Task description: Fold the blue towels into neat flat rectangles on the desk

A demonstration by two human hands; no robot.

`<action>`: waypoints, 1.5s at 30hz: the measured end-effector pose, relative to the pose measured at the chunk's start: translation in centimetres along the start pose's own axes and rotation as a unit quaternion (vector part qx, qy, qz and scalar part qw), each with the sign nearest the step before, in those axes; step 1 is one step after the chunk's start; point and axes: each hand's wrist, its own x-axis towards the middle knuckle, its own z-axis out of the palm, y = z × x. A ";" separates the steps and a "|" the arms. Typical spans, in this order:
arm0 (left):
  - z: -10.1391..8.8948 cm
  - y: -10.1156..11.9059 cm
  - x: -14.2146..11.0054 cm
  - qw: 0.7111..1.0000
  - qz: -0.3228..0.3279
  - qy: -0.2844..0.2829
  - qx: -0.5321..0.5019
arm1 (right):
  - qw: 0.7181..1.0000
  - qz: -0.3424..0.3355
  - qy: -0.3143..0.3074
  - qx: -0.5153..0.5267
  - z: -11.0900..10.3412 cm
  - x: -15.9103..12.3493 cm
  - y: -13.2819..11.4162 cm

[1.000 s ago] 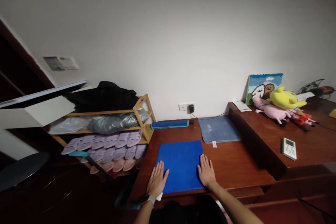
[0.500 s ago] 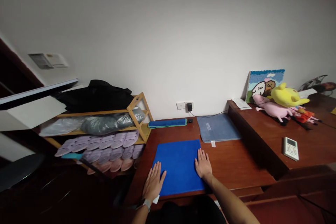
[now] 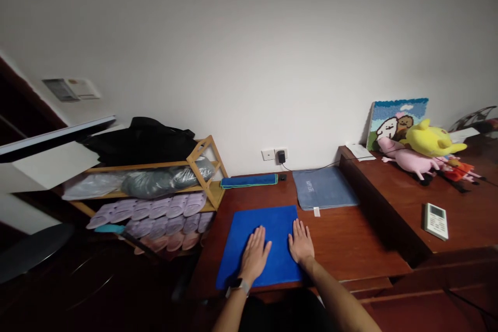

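A bright blue cloth (image 3: 272, 223) lies flat and smooth near the front edge of the wooden table. On its middle rests my left hand (image 3: 254, 254), open and palm down, with a watch on the wrist. My right hand (image 3: 301, 241) lies flat on the cloth's right edge, fingers stretched out and holding nothing. Behind, a grey-blue towel (image 3: 327, 189) with a white tag is spread out flat. A folded dark blue cloth (image 3: 249, 181) with a green border lies along the wall.
A wooden rack (image 3: 212, 187) with slippers (image 3: 171, 206) and bags stands at left. On the higher right surface are a white remote control (image 3: 436, 221), plush toys (image 3: 412, 158) and a dog picture (image 3: 397, 119). A black charger (image 3: 281, 156) is plugged into the wall.
My left hand has shifted right, from the cloth's left edge to its middle. The cloth's lower left corner now shows. My right hand stays in place.
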 end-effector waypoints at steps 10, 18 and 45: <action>3.9 7.5 5.5 0.992 0.085 -0.078 -0.050 | 0.999 -0.031 -0.001 -0.025 1.2 0.4 0.6; 2.1 -3.7 2.4 0.998 -0.045 -0.034 0.011 | 1.000 -0.003 0.003 0.002 -0.2 -0.1 -0.1; 1.6 -11.1 -0.5 0.991 -0.128 0.012 0.033 | 1.000 0.009 -0.016 -0.019 -1.6 3.9 -1.1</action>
